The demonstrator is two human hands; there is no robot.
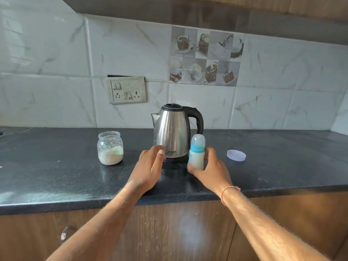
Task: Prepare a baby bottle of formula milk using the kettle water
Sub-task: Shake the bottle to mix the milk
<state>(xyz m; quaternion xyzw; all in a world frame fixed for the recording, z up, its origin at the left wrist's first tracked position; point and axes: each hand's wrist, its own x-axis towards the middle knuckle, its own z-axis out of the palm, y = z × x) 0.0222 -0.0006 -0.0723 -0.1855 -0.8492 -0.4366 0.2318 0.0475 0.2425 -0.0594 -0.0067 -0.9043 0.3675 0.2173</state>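
I see my right hand point(211, 167) wrapped around the capped baby bottle point(196, 152), which stands upright with milky liquid on the dark table point(56, 176) just in front of the steel kettle point(174, 132). My left hand point(150, 166) hovers with relaxed fingers beside the kettle's base, holding nothing. The open formula jar point(110, 147) stands left of the kettle, its lid point(236, 155) well off to the right.
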